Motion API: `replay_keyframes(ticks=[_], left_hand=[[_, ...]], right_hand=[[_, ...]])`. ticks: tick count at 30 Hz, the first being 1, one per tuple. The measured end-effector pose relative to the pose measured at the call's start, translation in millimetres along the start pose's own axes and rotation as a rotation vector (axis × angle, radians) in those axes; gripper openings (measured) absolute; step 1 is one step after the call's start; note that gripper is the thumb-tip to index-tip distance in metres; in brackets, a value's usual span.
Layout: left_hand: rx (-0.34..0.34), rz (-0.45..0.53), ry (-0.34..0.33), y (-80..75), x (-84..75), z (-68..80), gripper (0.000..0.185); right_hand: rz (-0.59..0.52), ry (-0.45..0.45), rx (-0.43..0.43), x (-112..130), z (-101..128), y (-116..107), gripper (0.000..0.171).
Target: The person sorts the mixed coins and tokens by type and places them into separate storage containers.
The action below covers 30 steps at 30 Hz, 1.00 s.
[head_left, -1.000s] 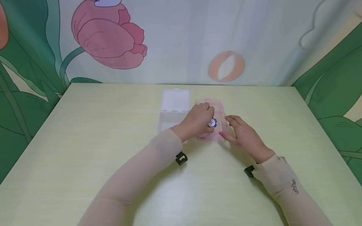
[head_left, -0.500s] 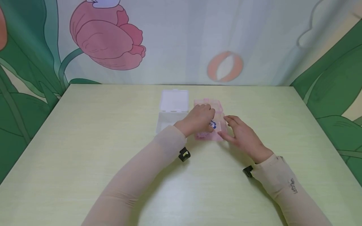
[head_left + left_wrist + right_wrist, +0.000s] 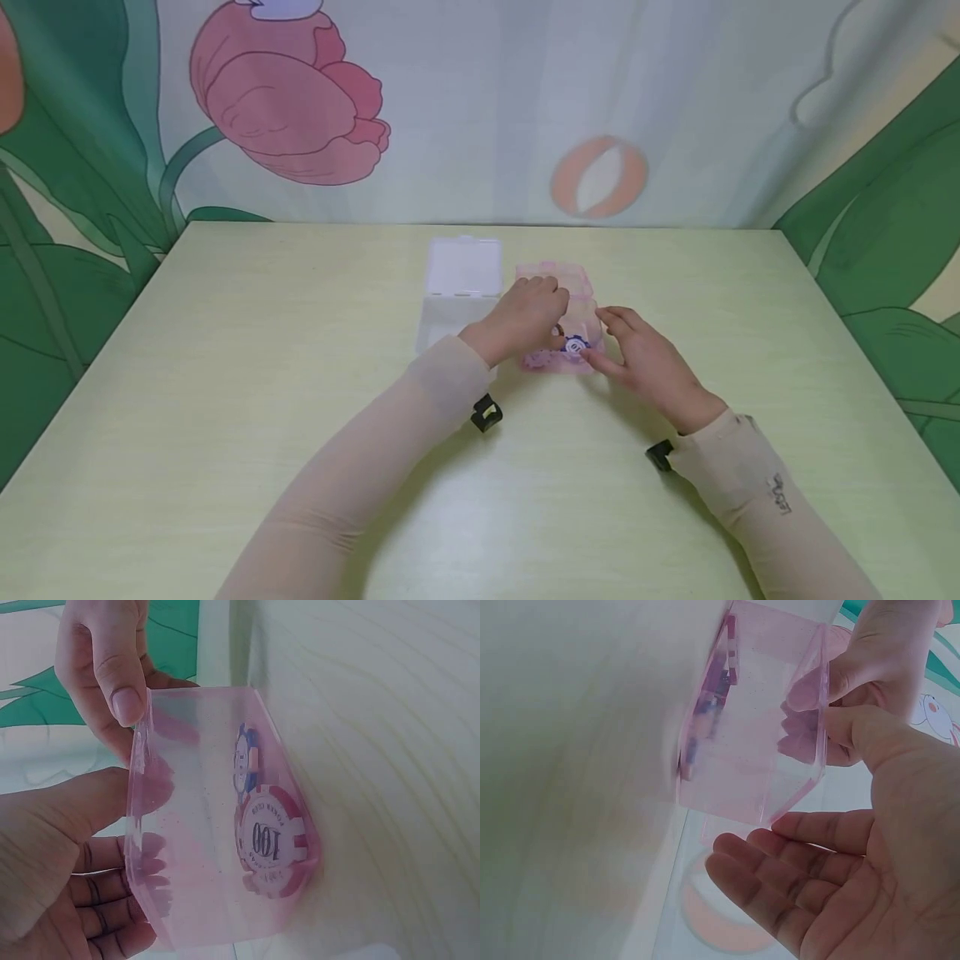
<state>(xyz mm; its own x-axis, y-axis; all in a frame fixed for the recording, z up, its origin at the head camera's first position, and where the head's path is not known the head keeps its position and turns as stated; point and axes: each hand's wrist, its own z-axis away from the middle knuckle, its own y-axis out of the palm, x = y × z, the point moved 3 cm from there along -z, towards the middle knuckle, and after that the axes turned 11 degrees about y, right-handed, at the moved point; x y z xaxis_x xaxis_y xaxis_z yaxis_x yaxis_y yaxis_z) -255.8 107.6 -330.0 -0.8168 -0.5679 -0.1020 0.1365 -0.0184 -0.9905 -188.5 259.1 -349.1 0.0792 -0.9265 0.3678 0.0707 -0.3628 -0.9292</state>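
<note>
A small translucent pink plastic box [image 3: 558,321] stands open on the pale green table [image 3: 225,375], nearer the far edge than the near one and about midway between the left and right edges. Its long axis runs from the near edge toward the far edge, with its hinged lid lying flat on the far side. The left hand [image 3: 521,321] comes in from the box's left side, its fingers curled over the left wall and reaching inside; the left wrist view shows the fingertips through the pink wall, and the thumb outside. The right hand [image 3: 645,362] lies just to the right of the box, fingers straight and relaxed, its fingertips at the near right corner, holding nothing. A round blue-and-white poker chip [image 3: 574,345] lies in the near end of the box, between the two hands, and a red-and-white poker chip marked 100 [image 3: 271,841] lies flat on the box floor beside it. Just left of the pink box stands a clear plastic box [image 3: 457,292] with its lid open toward the far edge.
</note>
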Motion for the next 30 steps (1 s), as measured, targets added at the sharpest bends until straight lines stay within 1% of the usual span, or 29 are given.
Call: replay_keyframes(ticks=[8,15,19,23,27,30], left_hand=[[-0.074,0.020,-0.002,-2.0,2.5,5.2,0.040],[-0.128,0.077,-0.007,3.1,4.7,7.5,0.044],[-0.171,0.080,-0.014,3.6,6.1,11.8,0.047],[-0.235,0.080,-0.022,-1.0,9.5,22.1,0.050],[-0.318,0.106,-0.035,-7.5,14.7,38.1,0.056],[-0.374,0.097,-0.049,-8.4,20.2,51.6,0.061]], right_hand=[[0.001,-0.001,0.007,-3.9,-3.8,0.8,0.066],[0.004,0.006,0.005,-11.4,-5.2,4.4,0.066],[0.008,0.000,-0.010,-14.8,-5.7,5.4,0.066],[0.013,-0.005,-0.030,-15.7,-6.2,2.0,0.065],[0.002,-0.009,-0.071,-16.3,-6.7,-3.0,0.066],[-0.008,-0.006,-0.105,-17.9,-6.8,-6.4,0.068]])
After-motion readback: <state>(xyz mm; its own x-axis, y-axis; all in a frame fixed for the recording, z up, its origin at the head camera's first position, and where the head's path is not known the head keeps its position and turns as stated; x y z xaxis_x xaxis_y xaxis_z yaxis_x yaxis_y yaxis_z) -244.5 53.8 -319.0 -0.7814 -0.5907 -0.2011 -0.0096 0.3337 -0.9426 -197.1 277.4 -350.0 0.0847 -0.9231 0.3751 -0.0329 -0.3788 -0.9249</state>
